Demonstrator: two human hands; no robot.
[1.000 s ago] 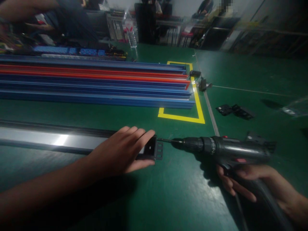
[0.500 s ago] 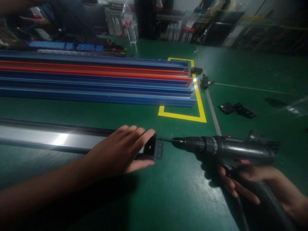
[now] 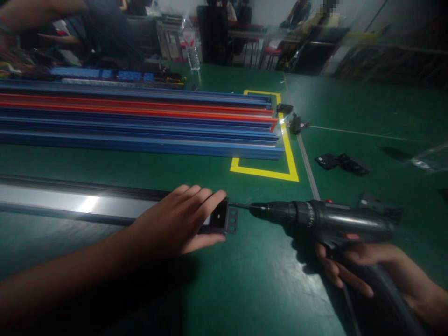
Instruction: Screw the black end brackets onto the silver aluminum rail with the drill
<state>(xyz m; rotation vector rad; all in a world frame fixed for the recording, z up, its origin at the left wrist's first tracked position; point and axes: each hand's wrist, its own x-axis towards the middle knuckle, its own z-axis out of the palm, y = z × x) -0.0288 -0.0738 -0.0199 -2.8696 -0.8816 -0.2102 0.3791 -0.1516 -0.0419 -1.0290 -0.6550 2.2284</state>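
A long metal profile (image 3: 115,206) with a shiny face lies across the left of the green table. My left hand (image 3: 182,219) is wrapped over its right end, thumb on the near side. A black end piece (image 3: 219,216) with a slotted tab shows beyond my fingers. My right hand (image 3: 364,266) grips the handle of a black power drill (image 3: 353,221) lying level, pointing left. Its long thin bit (image 3: 241,205) reaches the upper corner of the end piece; whether it sits in a screw is too small to tell.
Blue and red rails (image 3: 140,112) lie inside yellow tape (image 3: 266,175) beyond the profile. Black brackets (image 3: 343,163) lie at right, near a clear plastic item (image 3: 430,158). A bottle (image 3: 192,49) stands at the back. Another person's arm (image 3: 42,16) reaches in at upper left.
The view has tilted slightly, so the rails and bottle sit a little lower. Both hands, the profile and the drill keep nearly the same arrangement. The other person's arm shows more at upper left.
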